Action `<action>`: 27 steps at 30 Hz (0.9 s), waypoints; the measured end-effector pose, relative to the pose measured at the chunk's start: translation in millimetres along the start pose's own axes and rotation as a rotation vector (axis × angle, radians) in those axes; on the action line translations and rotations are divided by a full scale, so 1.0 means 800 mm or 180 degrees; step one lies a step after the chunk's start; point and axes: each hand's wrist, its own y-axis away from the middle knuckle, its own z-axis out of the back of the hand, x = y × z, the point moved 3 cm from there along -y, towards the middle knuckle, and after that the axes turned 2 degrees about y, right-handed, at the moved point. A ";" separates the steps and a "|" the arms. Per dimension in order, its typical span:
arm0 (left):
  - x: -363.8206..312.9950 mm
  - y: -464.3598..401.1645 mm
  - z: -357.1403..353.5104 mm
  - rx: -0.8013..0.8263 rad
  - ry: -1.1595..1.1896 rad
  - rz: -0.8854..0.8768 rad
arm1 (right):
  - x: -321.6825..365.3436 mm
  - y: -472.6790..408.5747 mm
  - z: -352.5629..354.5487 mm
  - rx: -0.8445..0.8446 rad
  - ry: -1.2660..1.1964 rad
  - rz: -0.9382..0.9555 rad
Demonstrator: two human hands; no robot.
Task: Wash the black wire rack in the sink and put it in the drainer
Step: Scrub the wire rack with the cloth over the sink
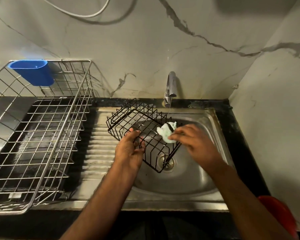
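Head view: we're mid-scrub. Black wire rack is tilted over the sink bowl, upper left corner out over the ribbed drainboard, lower corner down near the drain, looks close to touching but we can't tell. Left hand has its fingers curled around the near-left rim wires, a firm closed hold on the rack. Right hand is pinched shut on a pale soapy sponge pressed against the rack's right side wires. Tap is running a thin stream that falls just behind the rack's far right corner. To do this step well, we'd judge: keep the left grip fixed as the brace, run the sponge along each wire rather than across, rotate the rack a side at a time so all faces get covered, then swing it under the stream to rinse. Wet wire plus suds will likely be slippery, so hold at a wire crossing. Room: bowl walls sit close around the lower corner, so tilting further risks clanking the drain or the tap spout above. Right of the sink is a narrow black counter strip, then wall, little room there. Left is open: drainboard clear, then the steel drainer well apart, with a blue cup hung on its far rim. Drainer floor looks free, so lifting left over its near-side rail should be an easy path.
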 end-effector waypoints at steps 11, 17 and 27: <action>0.000 0.014 -0.011 -0.0033 0.0223 0.0073 | -0.002 0.004 -0.005 -0.0497 -0.0495 -0.1248; 0.005 0.012 -0.015 0.0127 -0.0040 0.0036 | -0.005 0.007 -0.030 -0.0650 -0.1099 -0.2034; 0.021 0.009 0.000 0.0776 -0.2306 0.0444 | -0.014 -0.003 -0.024 -0.0419 -0.1269 -0.2116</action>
